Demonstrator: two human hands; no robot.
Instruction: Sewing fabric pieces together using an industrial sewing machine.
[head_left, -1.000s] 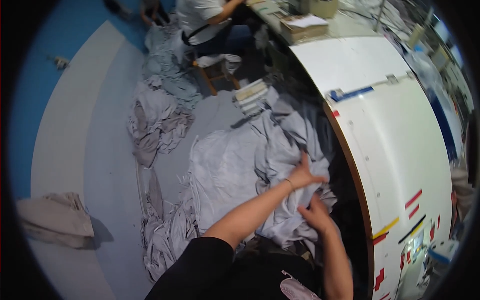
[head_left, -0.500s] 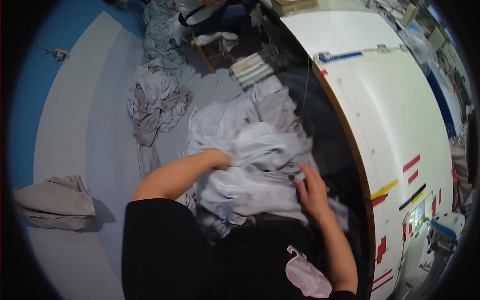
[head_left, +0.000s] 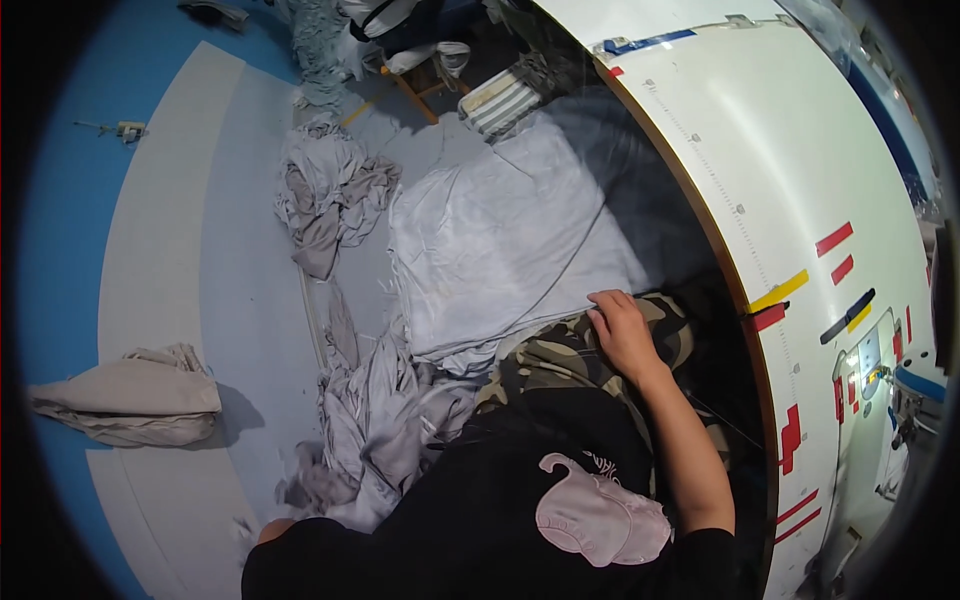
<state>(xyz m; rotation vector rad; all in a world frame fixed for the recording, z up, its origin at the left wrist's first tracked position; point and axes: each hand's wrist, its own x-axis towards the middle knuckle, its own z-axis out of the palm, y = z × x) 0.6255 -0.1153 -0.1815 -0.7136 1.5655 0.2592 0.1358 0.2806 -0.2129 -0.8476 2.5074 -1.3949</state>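
A flat stack of pale grey cloth [head_left: 500, 240] lies before my knees, its top layer spread fairly smooth. My right hand [head_left: 624, 332] rests at the stack's near right corner, over my camouflage trousers [head_left: 560, 358]. Its fingers are stretched out, with the tips touching the cloth edge. Of my left arm only a small patch of skin shows past the black sleeve at the lower left; the left hand itself is out of sight. Near that arm, crumpled grey cloth [head_left: 375, 430] is heaped on my left side, its lower end blurred by motion.
A white tabletop [head_left: 670, 130] with coloured tape marks and a brown edge curves along the right. Another crumpled grey heap [head_left: 335, 190] sits farther left. Beyond the stack are a striped bundle [head_left: 502, 102] and a wooden stool [head_left: 425, 95]. Folded beige cloth [head_left: 135, 395] lies far left.
The crumpled cloth that covered the stack is gone from its top, and a crumpled heap now shows at my left. My left arm has swung back to the lower left. The view has shifted.
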